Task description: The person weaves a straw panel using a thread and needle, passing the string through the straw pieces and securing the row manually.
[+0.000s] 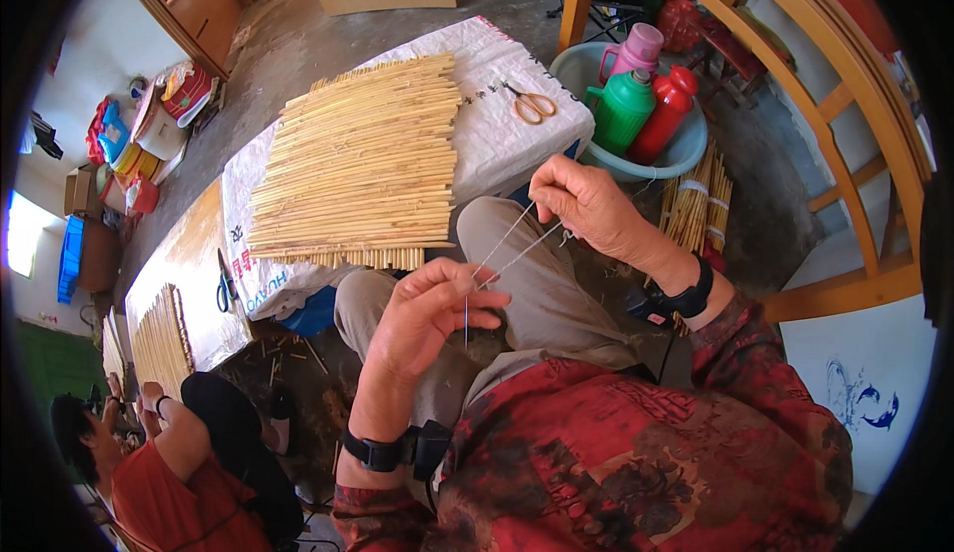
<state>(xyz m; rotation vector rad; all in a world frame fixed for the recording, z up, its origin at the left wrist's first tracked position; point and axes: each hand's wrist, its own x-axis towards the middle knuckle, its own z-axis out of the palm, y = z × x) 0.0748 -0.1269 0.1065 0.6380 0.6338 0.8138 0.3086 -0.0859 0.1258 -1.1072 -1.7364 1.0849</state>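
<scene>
My left hand [436,310] pinches a thin needle [466,322] between thumb and forefinger, its shaft hanging down below the fingers. From there a doubled pale thread [510,250] runs taut up to my right hand [585,198], whose thumb and forefinger grip it. Both hands are above my lap. Beyond them, a mat of straw-coloured reed stalks [365,157] lies on a table covered with a white woven plastic sheet [492,153]. Scissors with tan handles [534,107] rest on that sheet, right of the mat.
Right of the table, a blue basin [577,67] holds green, red and pink flasks. Stalk bundles [693,194] stand below it. At left, dark-handled scissors [225,284] and another stalk mat [160,336] lie near a seated person in orange [175,477]. A wooden frame [835,105] rises at right.
</scene>
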